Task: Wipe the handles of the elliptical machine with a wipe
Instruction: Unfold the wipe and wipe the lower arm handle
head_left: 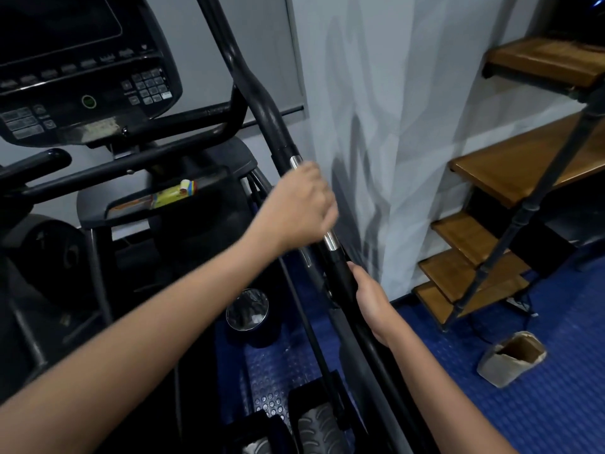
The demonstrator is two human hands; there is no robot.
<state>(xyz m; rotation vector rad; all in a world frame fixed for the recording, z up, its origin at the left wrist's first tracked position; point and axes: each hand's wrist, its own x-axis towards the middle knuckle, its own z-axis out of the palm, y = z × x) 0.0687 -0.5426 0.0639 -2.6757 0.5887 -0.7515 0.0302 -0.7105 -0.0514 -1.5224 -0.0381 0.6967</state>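
The right-hand handle (262, 103) of the elliptical machine, a long black bar with a chrome section, runs from the far top of the scene down towards the near right. The left hand (299, 208) is wrapped round the chrome section, fingers curled about the bar; the right hand (370, 299) is closed round the black part just below it, nearer the person. No wipe can be made out in either grip: if one is held, it is hidden under the left palm, and this cannot be told. The step in hand is judged to be the wiping of this bar. It is best done with the lower hand kept firm so that the bar is held steady, while the upper hand is slid along the bar in full strokes, turned a little so that the far side, against the white curtain (393, 126), is covered as well as the near side. The seams at the ends of the chrome section should be given extra passes, since dirt is likely to be lodged there. The console (82, 77) is seen at the far left.
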